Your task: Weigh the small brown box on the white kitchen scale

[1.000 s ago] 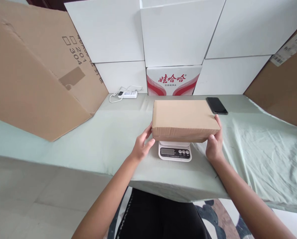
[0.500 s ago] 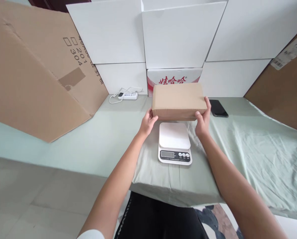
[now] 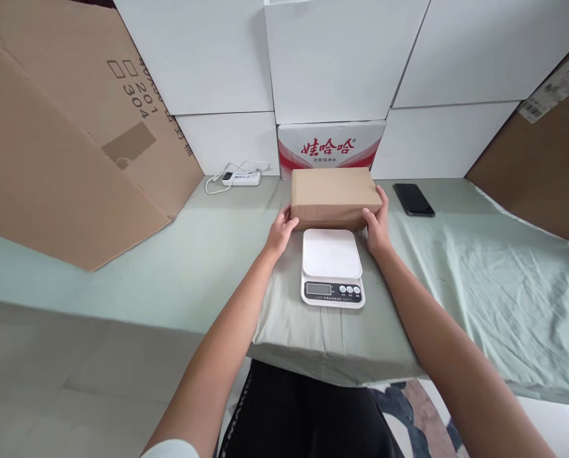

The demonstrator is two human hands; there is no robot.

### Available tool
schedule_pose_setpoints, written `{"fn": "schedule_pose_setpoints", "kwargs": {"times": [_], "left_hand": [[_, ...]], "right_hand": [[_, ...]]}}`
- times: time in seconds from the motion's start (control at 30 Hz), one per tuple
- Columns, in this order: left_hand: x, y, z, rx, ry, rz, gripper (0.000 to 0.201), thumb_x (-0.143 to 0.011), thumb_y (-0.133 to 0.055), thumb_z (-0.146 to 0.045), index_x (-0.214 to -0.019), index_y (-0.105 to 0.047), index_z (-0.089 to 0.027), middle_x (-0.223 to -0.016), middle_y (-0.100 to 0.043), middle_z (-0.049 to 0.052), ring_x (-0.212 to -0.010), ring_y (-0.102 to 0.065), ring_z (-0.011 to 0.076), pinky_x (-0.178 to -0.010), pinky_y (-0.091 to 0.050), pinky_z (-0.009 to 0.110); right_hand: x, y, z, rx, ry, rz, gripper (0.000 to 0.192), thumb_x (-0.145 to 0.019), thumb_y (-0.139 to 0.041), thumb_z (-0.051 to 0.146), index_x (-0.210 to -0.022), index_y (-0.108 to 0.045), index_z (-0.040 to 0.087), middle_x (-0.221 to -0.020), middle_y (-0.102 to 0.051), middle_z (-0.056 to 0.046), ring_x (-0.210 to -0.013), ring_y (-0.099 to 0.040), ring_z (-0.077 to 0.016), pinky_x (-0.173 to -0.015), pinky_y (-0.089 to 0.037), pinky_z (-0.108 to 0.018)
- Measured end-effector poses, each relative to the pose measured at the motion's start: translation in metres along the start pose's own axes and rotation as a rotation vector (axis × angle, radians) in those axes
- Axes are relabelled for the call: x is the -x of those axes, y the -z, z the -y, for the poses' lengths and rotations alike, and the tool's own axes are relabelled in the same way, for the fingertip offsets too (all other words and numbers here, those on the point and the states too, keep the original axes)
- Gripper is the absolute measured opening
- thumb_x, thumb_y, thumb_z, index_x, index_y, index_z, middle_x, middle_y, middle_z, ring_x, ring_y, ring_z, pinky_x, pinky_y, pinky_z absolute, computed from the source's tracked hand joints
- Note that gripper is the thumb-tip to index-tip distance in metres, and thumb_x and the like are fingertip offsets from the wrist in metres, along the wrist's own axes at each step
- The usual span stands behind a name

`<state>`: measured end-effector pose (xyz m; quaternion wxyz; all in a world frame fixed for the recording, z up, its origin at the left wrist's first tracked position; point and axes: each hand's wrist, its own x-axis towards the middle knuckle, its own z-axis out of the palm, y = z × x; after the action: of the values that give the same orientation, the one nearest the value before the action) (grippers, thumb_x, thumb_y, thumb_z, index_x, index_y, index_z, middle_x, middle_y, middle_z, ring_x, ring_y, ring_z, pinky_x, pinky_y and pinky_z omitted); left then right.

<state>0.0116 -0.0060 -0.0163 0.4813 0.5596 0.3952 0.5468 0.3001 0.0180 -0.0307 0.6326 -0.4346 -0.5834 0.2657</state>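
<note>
A closed brown cardboard box (image 3: 335, 197) is seen lying flat on the table (image 3: 203, 254), just behind the white kitchen scale (image 3: 332, 267) and in front of a white carton with red printing (image 3: 331, 143). Whether its underside rests fully on the cloth cannot be told.

The box is gripped at both short ends. The left hand (image 3: 280, 230) is pressed against the left end, thumb on the near lower corner and fingers curled round the side. The right hand (image 3: 376, 226) is pressed against the right end, thumb on the near face and fingers laid up along the side edge. Both forearms are stretched forward over the table edge, one on either side of the scale.

The scale platform is bare, and its display and three buttons are turned towards the person. The table is covered by a pale green cloth (image 3: 480, 280), creased on the right.

A black phone (image 3: 413, 200) is laid flat to the right of the box, near it but not touching. A white power strip (image 3: 241, 179) with a coiled cable is placed to the left at the back. Large white boxes (image 3: 342, 57) are stacked along the back wall. A big brown sheet of cardboard (image 3: 69, 140) with printed numbers is leaned at the left, and another brown carton (image 3: 542, 159) is seen at the right edge.
</note>
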Motion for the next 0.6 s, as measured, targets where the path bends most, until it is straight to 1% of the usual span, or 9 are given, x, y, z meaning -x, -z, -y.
{"fn": "schedule_pose_setpoints", "kwargs": {"times": [0.17, 0.27, 0.43, 0.6], "left_hand": [[-0.0012, -0.0008, 0.0021, -0.023, 0.015, -0.010, 0.078, -0.093, -0.066, -0.048, -0.165, -0.052, -0.021, -0.177, -0.058, 0.013, -0.171, -0.047, 0.0352, -0.143, -0.035, 0.053], [-0.0025, -0.0011, 0.0037, -0.028, 0.015, -0.012, 0.079, -0.094, -0.065, -0.049, -0.166, -0.052, -0.020, -0.178, -0.057, 0.014, -0.171, -0.047, 0.0349, -0.143, -0.035, 0.053], [-0.0030, -0.0008, 0.0045, -0.034, 0.041, -0.005, 0.078, -0.094, -0.067, -0.049, -0.167, -0.051, -0.023, -0.179, -0.056, 0.012, -0.171, -0.047, 0.0360, -0.143, -0.035, 0.055], [-0.0010, -0.0016, 0.0027, -0.035, 0.063, -0.010, 0.075, -0.094, -0.066, -0.046, -0.164, -0.054, -0.022, -0.176, -0.060, 0.012, -0.168, -0.051, 0.0359, -0.141, -0.038, 0.055]], "right_hand": [[-0.0030, -0.0017, 0.0008, -0.035, -0.035, 0.000, 0.096, -0.085, -0.070, 0.055, -0.170, -0.033, 0.027, -0.183, -0.041, -0.011, -0.174, -0.036, -0.0350, -0.150, -0.020, -0.059], [-0.0051, -0.0017, -0.0009, -0.047, -0.040, 0.020, 0.099, -0.086, -0.070, 0.055, -0.172, -0.029, 0.030, -0.185, -0.040, -0.009, -0.174, -0.036, -0.0338, -0.149, -0.020, -0.060], [-0.0045, 0.0000, -0.0041, -0.010, -0.055, 0.017, 0.094, -0.086, -0.071, 0.057, -0.169, -0.034, 0.033, -0.182, -0.042, -0.007, -0.172, -0.037, -0.0345, -0.149, -0.019, -0.061], [0.0011, 0.0020, 0.0021, 0.024, -0.044, -0.001, 0.089, -0.086, -0.071, 0.056, -0.166, -0.039, 0.033, -0.180, -0.045, -0.008, -0.171, -0.037, -0.0366, -0.149, -0.019, -0.063]]}}
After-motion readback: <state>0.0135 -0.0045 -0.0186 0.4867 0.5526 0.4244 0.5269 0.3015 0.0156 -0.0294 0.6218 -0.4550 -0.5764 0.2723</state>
